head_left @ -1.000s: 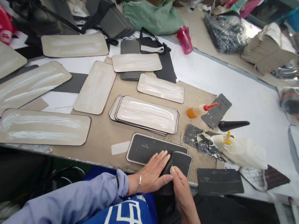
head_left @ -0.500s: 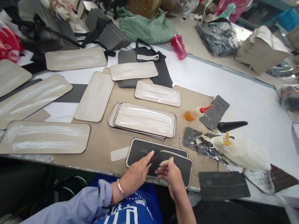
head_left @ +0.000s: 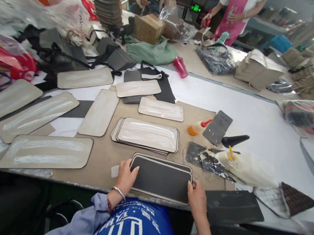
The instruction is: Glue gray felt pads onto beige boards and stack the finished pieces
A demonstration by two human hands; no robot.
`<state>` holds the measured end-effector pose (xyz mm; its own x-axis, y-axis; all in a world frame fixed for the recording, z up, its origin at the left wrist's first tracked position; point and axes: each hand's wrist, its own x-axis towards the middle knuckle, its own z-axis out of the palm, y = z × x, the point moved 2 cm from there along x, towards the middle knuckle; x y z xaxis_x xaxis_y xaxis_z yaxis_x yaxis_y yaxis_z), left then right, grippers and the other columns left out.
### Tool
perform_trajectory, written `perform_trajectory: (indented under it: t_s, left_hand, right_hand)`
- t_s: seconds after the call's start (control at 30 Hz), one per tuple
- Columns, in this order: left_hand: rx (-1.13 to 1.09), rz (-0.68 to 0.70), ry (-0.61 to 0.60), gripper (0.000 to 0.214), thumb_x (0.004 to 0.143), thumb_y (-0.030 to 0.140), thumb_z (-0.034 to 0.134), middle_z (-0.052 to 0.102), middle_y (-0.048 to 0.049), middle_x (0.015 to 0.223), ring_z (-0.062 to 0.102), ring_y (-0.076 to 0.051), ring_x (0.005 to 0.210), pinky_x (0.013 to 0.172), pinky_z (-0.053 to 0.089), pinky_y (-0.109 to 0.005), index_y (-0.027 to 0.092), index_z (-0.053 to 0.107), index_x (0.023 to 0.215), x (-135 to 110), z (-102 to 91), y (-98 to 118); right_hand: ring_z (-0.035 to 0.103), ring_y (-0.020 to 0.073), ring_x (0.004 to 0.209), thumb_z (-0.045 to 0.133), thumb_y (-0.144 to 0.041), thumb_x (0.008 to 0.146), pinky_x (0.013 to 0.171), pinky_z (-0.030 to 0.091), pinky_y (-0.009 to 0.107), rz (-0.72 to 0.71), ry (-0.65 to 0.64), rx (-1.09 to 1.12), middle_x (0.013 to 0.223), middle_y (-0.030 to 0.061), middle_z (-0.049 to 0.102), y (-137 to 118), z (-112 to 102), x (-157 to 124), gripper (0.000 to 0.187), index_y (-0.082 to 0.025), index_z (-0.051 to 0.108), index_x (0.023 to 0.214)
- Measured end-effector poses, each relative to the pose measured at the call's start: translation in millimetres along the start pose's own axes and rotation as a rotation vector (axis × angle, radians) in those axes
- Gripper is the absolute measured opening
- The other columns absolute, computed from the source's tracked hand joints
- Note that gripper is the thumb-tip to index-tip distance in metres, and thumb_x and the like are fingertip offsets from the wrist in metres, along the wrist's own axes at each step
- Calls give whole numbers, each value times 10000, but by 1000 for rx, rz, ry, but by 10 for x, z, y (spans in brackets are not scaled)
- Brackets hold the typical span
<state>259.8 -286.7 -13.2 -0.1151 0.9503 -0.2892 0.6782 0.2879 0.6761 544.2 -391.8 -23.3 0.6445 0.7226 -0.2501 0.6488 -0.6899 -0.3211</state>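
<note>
My left hand (head_left: 126, 178) and my right hand (head_left: 197, 199) grip the two short ends of a dark rectangular panel (head_left: 162, 181) with rounded corners and a pale border. Thumbs lie on its dark face; the other fingers are mostly hidden behind the ends. A second dark panel (head_left: 179, 166) shows just behind its far edge. Beyond is a stack of beige panels (head_left: 149, 133) with wet-looking white streaks on the top one. More streaked panels lie to the left, among them a long beige panel (head_left: 46, 152) near the table edge.
An orange-filled bottle (head_left: 194, 129), a black-handled tool (head_left: 236, 140), a white bag with a yellow tip (head_left: 250, 165) and a dark sheet (head_left: 233, 207) lie to the right. A pink cup (head_left: 180, 67) rests farther back. Two people stand beyond the table.
My hands have moved apart from the middle of the dark panels to opposite ends of the front one, which now lies squarer over the other. The camera view has tilted up.
</note>
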Motion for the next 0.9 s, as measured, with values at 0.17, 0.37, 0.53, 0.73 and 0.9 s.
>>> perform_trajectory:
  t_s: [0.17,0.37,0.53,0.73,0.9]
  left_hand:
    - [-58,-101,23,216,710,222,548,601,-86,885,562,-200,887,828,439,-325,128,579,902,115,47,-53]
    - [-118,-156,-3,109,704,265,541,582,-27,680,563,-178,708,696,433,-298,165,575,681,173,24,-72]
    - [-135,-25,17,245,685,353,527,464,18,567,481,-152,614,617,396,-272,190,495,504,70,-179,-20]
    - [-145,-44,120,260,692,425,525,512,-8,662,508,-176,673,673,426,-306,180,602,655,176,-614,-274]
    - [135,-19,280,320,747,309,524,571,-106,917,546,-236,870,814,436,-398,128,599,1000,236,-747,-474]
  right_hand:
    - [587,253,854,356,-526,758,748,429,342,50,-107,136,878,119,624,123,35,174,409,-178,540,867]
    - [592,236,724,427,-596,675,664,432,335,48,-94,330,713,59,622,218,87,276,391,-217,512,723]
    - [598,230,690,540,-618,580,648,446,327,93,-127,614,651,40,624,110,21,200,448,-192,542,716]
    - [558,196,620,547,-591,608,581,440,301,-5,-173,749,610,33,593,-424,223,17,409,-185,524,655]
    - [566,244,764,444,-487,736,697,438,364,-151,-10,330,796,117,618,-606,388,-85,398,-137,581,869]
